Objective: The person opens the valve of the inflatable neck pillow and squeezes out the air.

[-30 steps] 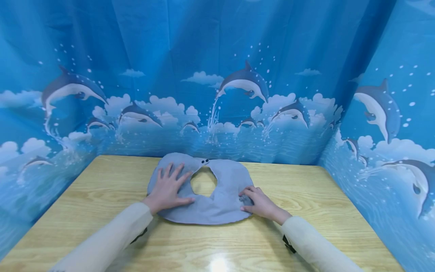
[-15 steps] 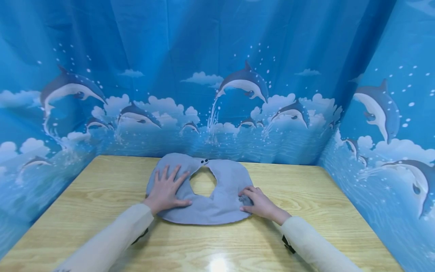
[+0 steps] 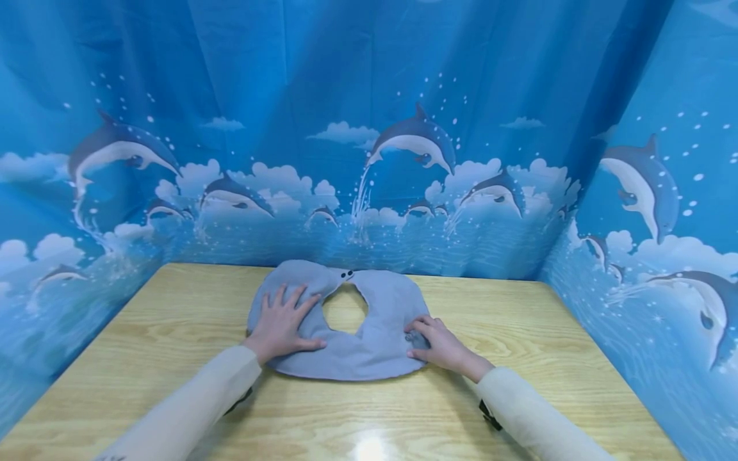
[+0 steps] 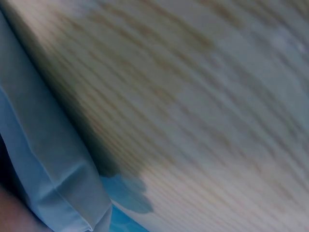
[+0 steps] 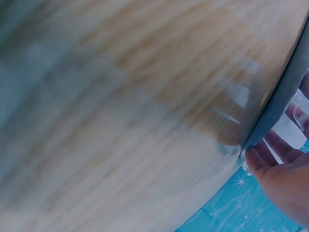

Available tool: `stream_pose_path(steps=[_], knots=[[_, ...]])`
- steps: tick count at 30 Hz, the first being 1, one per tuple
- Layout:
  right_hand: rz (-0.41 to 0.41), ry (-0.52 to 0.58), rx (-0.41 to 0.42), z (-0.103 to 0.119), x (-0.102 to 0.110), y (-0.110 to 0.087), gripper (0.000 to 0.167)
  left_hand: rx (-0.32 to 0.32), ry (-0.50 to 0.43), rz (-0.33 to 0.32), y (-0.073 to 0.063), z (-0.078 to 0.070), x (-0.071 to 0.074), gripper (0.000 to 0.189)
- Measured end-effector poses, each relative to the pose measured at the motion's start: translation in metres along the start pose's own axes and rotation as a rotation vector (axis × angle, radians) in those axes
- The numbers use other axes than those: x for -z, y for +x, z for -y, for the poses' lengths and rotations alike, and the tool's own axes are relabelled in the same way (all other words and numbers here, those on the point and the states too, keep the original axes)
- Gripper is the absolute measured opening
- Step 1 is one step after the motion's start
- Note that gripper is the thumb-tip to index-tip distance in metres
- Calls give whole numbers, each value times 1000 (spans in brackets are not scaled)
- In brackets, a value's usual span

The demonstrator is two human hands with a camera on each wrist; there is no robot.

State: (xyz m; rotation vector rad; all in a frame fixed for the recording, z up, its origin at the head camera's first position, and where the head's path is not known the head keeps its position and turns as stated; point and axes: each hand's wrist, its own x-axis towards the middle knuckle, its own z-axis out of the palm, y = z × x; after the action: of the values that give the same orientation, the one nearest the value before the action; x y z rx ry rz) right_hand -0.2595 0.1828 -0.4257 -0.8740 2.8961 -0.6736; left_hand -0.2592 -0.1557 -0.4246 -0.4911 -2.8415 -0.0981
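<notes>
A grey fabric neck wrap [image 3: 343,357] lies flat on the wooden table [image 3: 507,326], with an oval hole in its middle and two dark snap buttons [image 3: 346,274] at its back. My left hand [image 3: 282,325] rests on the wrap's left half, fingers spread. On the right half my right hand [image 3: 442,342] has thumb and fingers bent about a small darker grey piece [image 3: 419,340]; its kind is unclear. Something clear and curved [image 5: 300,116] shows by these fingers in the right wrist view. The wrap's edge [image 4: 58,140] fills the left of the left wrist view.
Blue dolphin-print curtains [image 3: 323,128] hang behind the table and along its right side. A bright light reflection lies on the tabletop near the front.
My left hand shifts very slightly left, the wrap moving a little with it, then stays put. The right hand holds its place.
</notes>
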Motion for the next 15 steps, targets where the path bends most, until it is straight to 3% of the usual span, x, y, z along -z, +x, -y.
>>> stream_pose_path(steps=[15], knots=[[-1,-4,-3,1,1,-1,38,12,-1,36,0,0,-4,95]])
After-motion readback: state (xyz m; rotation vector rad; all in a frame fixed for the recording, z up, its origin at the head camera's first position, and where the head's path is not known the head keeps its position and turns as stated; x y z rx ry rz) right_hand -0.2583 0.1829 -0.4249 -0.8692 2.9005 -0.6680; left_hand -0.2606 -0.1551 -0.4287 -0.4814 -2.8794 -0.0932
